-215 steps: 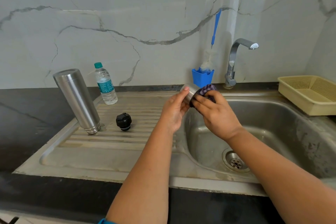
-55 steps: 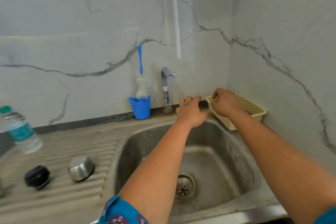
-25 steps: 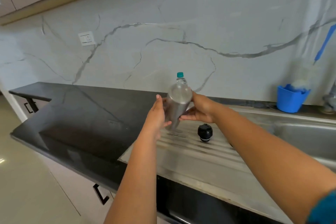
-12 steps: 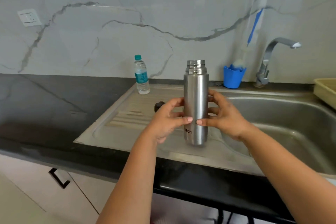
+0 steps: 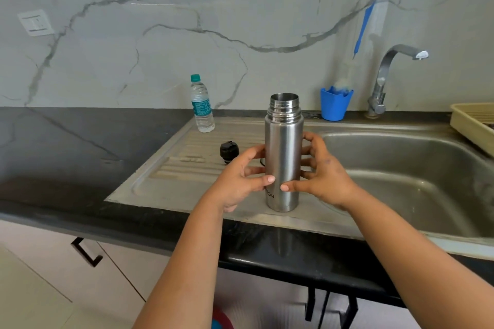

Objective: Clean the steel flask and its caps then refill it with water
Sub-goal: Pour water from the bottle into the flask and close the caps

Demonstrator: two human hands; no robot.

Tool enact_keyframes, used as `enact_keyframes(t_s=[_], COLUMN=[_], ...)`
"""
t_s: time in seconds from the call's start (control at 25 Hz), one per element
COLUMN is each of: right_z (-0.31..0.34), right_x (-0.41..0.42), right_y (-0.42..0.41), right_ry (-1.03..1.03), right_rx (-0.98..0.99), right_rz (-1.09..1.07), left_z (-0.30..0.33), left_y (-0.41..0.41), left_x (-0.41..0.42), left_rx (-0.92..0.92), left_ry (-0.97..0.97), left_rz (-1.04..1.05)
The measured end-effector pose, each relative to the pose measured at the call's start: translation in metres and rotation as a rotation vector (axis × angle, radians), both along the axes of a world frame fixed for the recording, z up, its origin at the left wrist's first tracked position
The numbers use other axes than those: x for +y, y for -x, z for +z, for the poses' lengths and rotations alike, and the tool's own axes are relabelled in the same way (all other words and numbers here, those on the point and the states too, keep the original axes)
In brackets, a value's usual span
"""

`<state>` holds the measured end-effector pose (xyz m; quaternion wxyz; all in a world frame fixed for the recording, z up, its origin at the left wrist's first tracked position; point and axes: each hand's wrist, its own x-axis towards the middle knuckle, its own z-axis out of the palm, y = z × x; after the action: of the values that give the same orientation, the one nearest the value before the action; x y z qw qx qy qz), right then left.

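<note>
While upright and uncapped, the steel flask [image 5: 284, 152] is clasped by left hand [image 5: 238, 180] and right hand [image 5: 324, 175], fingers spread around it; partial lettering reads "TON".

Head view, downward over sink [image 5: 401, 141]

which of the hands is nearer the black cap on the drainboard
Left. The left hand on the steel flask sits just in front of the black cap; the right hand is on the flask's far side.
</note>
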<state>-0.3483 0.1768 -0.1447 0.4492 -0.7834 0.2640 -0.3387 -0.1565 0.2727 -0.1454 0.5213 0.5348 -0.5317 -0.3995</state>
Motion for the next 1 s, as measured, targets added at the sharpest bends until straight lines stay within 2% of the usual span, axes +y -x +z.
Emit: enact_keyframes(t_s=[0.4,0.68,1.0], right_z=[0.014,0.011,0.007], right_x=[-0.009,-0.011,-0.012], right_y=[0.024,0.03,0.033], right_ry=[0.079,0.111,0.007], right_rx=[0.118,0.149,0.081], right_rz=[-0.023,-0.049,0.023], left_z=[-0.009,-0.016,-0.006], left_y=[0.023,0.027,0.009], left_x=[-0.008,-0.011,0.0], left_rx=[-0.05,-0.017,-0.085], left_ry=[0.029,0.032,-0.002], left_rz=[0.029,0.075,0.069])
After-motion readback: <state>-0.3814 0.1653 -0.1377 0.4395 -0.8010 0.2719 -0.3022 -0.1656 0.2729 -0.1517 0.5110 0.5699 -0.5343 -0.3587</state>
